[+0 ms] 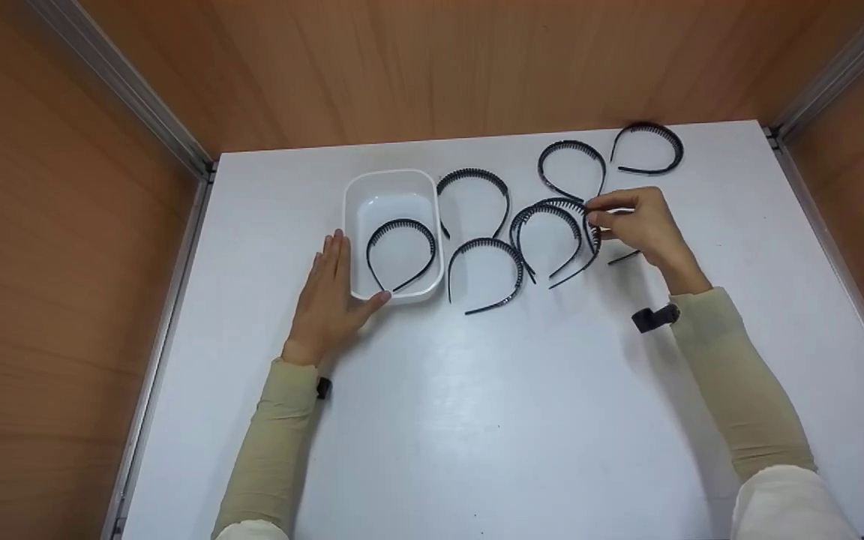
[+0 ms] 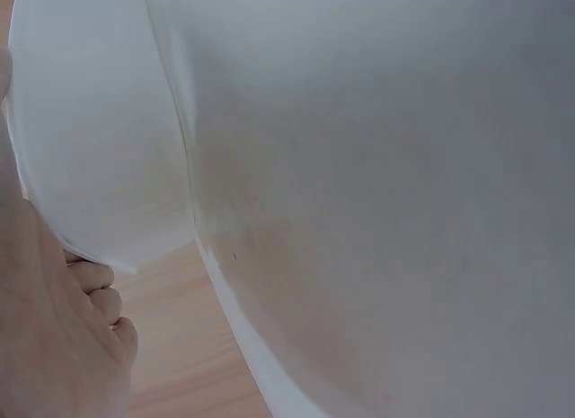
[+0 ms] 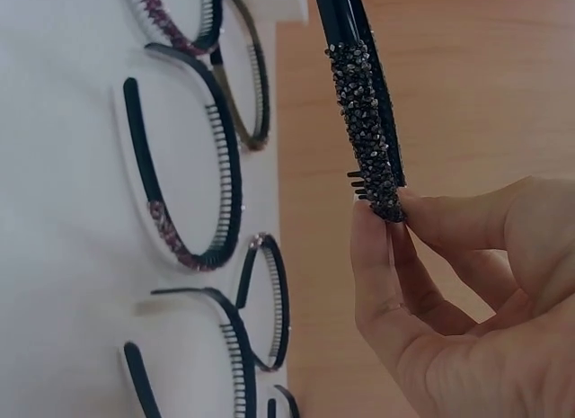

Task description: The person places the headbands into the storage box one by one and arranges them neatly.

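My left hand (image 1: 325, 304) lies against the left side and near corner of a white plastic tub (image 1: 391, 174), fingers straight and thumb spread along the front. Inside the tub rests a black toothed headband (image 1: 402, 223). The left wrist view shows the hand's edge beside the tub's outer wall (image 2: 99, 121). My right hand (image 1: 646, 221) pinches a headband (image 3: 359, 112) between thumb and fingertips; dark sparkling stones cover part of its band. From the head view, the held headband overlaps others below it, so its full outline is hard to tell.
Several more black headbands lie right of the tub, among them one near the front (image 1: 486, 241), one beside the tub (image 1: 473, 172) and one at the far right (image 1: 678, 146). Wooden panels (image 1: 432, 67) enclose the white table (image 1: 477, 420) at the back and sides.
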{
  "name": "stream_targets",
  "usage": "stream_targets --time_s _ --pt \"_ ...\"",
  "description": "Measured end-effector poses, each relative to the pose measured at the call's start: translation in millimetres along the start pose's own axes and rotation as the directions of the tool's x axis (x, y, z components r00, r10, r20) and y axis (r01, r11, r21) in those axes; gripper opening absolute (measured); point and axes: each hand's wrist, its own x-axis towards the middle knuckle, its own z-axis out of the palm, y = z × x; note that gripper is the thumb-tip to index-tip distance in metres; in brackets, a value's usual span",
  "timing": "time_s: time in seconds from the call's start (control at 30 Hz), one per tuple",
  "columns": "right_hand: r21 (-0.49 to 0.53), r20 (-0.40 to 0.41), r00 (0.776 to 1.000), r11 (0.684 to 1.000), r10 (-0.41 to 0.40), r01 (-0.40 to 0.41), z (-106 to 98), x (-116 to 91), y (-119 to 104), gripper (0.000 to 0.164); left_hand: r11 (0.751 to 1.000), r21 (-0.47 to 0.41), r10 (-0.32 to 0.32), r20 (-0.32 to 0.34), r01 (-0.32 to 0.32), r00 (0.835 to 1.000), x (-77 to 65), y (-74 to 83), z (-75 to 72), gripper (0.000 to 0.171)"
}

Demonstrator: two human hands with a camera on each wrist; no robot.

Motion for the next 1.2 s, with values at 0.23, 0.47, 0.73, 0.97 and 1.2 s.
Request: stream_targets --time_s 0.23,0.47,0.73,0.97,1.2 --pt "-0.023 0.03 0.999 1.0 0.02 -0.019 14.2 8.2 -14.9 0.023 1.0 0.011 0.008 -0.001 -0.008 1.0 3.6 0.8 1.3 0.122" --pt "-0.023 0.065 0.998 1.0 0.01 -0.009 32.3 18.0 -28.4 0.024 1.0 0.012 0.021 -0.015 -0.021 1.0 3.2 0.9 0.9 0.122" --pt "0.019 0.104 0.994 1.0 -0.026 0.024 51.1 25.4 -40.2 0.025 1.0 0.01 0.025 -0.019 -0.024 1.0 2.6 2.0 1.5 0.12" --pt "0.022 0.127 0.991 0.999 -0.036 0.033 70.1 31.2 -50.7 0.022 1.0 0.012 0.026 -0.017 -0.025 1.0 1.5 -0.1 1.2 0.119" --pt "0.007 0.15 0.988 0.999 -0.035 0.035 90.9 38.6 -64.0 0.021 1.0 0.01 0.005 0.001 -0.005 1.0 0.7 -1.2 0.9 0.12"
